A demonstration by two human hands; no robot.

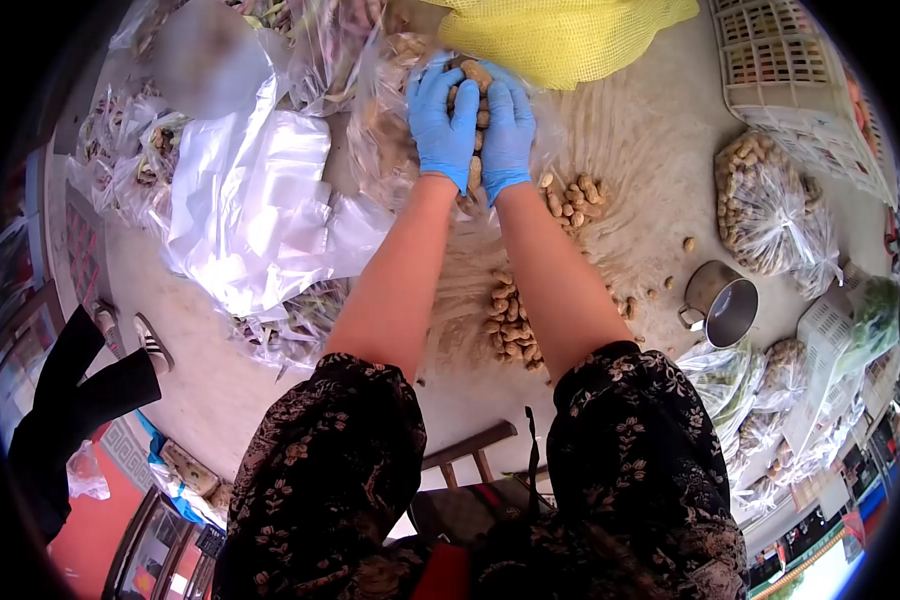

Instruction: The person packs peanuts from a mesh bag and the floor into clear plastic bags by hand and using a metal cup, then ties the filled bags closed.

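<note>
**Both gloved hands cupped around a scoop of peanuts**

My left hand (444, 120) and right hand (507, 128), in blue gloves, press together with a grip closed around a heap of peanuts (475, 75), held over a clear plastic bag (375, 150) on the table (650, 150). More loose peanuts (512, 325) lie below my wrists. A steel pot (725, 305) sits to my right. I see no readable writing.

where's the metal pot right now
In the head view, the metal pot lies tipped on the floor at the right, just below a tied bag of peanuts, right of the right forearm.
</note>
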